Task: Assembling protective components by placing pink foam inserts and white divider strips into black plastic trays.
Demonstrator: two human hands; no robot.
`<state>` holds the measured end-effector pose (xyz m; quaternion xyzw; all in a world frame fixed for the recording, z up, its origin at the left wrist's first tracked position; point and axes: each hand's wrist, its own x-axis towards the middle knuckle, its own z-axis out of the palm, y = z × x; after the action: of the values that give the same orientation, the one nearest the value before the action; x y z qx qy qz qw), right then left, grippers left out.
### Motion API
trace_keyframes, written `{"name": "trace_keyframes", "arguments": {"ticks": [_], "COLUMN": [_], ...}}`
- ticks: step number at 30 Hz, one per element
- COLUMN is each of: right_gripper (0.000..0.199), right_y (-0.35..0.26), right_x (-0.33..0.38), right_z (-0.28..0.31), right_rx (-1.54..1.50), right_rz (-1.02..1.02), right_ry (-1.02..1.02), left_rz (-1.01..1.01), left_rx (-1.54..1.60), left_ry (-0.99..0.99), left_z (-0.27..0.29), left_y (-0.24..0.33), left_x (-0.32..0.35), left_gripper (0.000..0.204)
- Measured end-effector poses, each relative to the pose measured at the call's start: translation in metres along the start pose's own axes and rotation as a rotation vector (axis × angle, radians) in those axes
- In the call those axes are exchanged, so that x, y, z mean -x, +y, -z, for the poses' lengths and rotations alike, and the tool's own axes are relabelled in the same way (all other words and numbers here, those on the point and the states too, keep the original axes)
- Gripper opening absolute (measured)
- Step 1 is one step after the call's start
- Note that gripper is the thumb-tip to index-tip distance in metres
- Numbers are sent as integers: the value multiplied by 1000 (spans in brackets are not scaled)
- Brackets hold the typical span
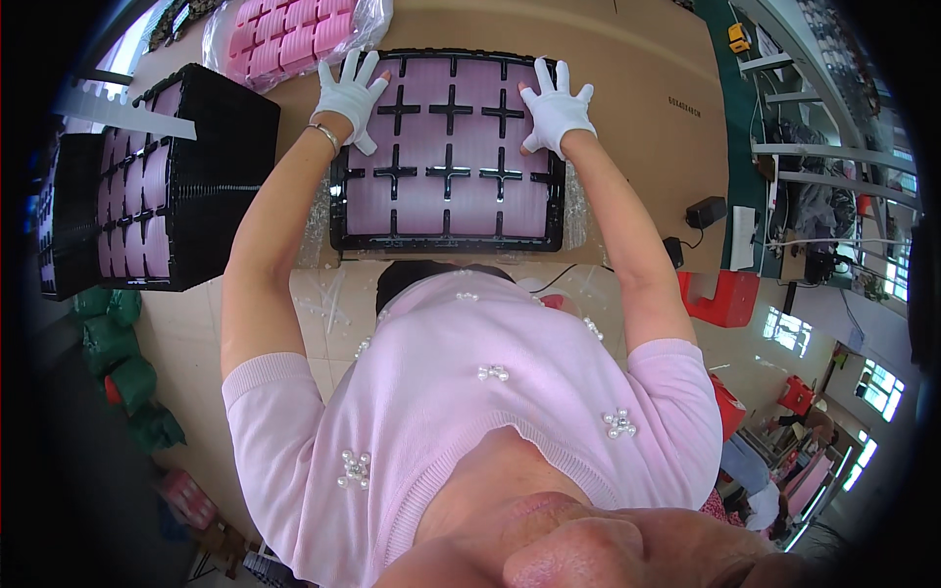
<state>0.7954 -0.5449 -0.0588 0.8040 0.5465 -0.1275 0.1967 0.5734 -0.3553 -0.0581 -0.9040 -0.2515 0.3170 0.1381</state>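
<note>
at tabletop [637, 59] centre: black tray [446, 235] of pink parts, flat. left hand [350, 96] and right hand [557, 108], white-gloved, fingers spread wide, pressing far corners, gripping nothing. tray likely light, thin, flexy; best held at opposite rims. tray stack [186, 176] near left edge.

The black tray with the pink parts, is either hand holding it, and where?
Neither grips it: left hand and right hand press flat on the black tray's far corners.

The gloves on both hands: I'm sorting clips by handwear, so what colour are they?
White, on the left hand and the right hand, clearest in the head view.
</note>
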Motion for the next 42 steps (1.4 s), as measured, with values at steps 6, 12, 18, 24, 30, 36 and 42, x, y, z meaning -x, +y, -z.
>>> {"name": "trace_keyframes", "arguments": {"ticks": [6, 12, 18, 24, 30, 36, 42], "right_gripper": [109, 112, 115, 109, 111, 103, 101], "right_y": [3, 13, -57, -72, -77, 6, 72], "right_x": [-4, 14, 68, 74, 68, 59, 53], "right_z": [-9, -3, -11, -26, -22, -47, -86], "right_rx": [-17, -87, -182, -110, -23, -807, -1934], "right_rz": [11, -9, 144, 180, 151, 49, -312], "right_ry": [1, 80, 107, 35, 32, 437, -156], "left_rz": [47, 133, -86, -154, -170, 26, 562], "left_rx": [-11, 218, 223, 130, 61, 942, 2206], "left_ry": [20, 147, 82, 64, 93, 515, -98], "left_z": [-2, -1, 22, -1, 1, -46, -90], "left_y": [2, -5, 63, 84, 86, 15, -39], "left_x": [2, 10, 60, 67, 63, 68, 75], "left_gripper": [134, 127, 128, 132, 130, 108, 108]}}
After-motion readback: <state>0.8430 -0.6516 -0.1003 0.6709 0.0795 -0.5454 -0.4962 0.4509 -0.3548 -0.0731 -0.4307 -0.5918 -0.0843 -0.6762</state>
